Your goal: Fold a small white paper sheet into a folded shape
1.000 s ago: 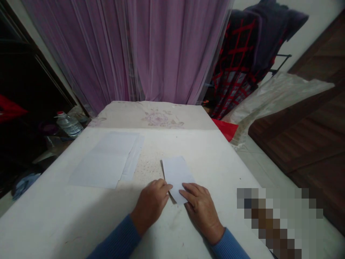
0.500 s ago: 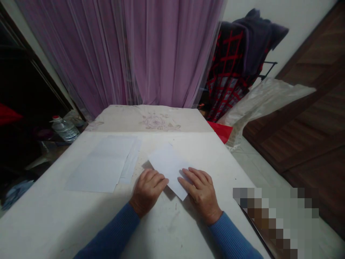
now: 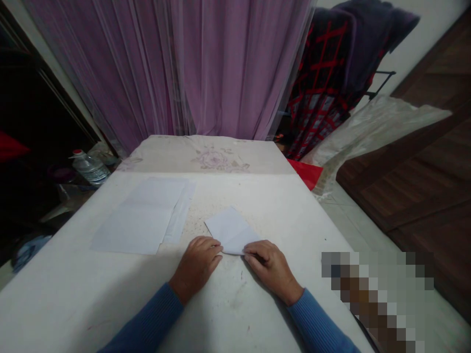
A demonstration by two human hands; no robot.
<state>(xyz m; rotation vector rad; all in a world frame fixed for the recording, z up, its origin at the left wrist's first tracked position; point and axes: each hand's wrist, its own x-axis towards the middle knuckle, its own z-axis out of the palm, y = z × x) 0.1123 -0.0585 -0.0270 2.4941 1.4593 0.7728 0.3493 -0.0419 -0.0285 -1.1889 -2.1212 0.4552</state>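
A small white sheet of paper (image 3: pixel 231 228) lies on the table, one corner pointing away from me. Its near side is folded over into a short, slightly bowed edge. At the left end of that edge, my left hand (image 3: pixel 195 267) is closed with its fingertips on the paper. My right hand (image 3: pixel 272 269) pinches the right end, its fingers curled and its thumb underneath. Parts of the paper's two near ends are hidden by my fingers.
Several larger white sheets (image 3: pixel 136 215) lie overlapped on the left of the white table (image 3: pixel 228 323). A flowered cloth (image 3: pixel 213 159) covers its far end. Beyond hangs a purple curtain (image 3: pixel 228 68). A clear plastic bottle (image 3: pixel 90 169) stands off the left edge, a red item (image 3: pixel 307 174) off the right.
The paper's near corner no longer points toward me; a folded edge shows there instead. Both hands now grip the ends of this edge, and my right fingers have curled from lying flat.
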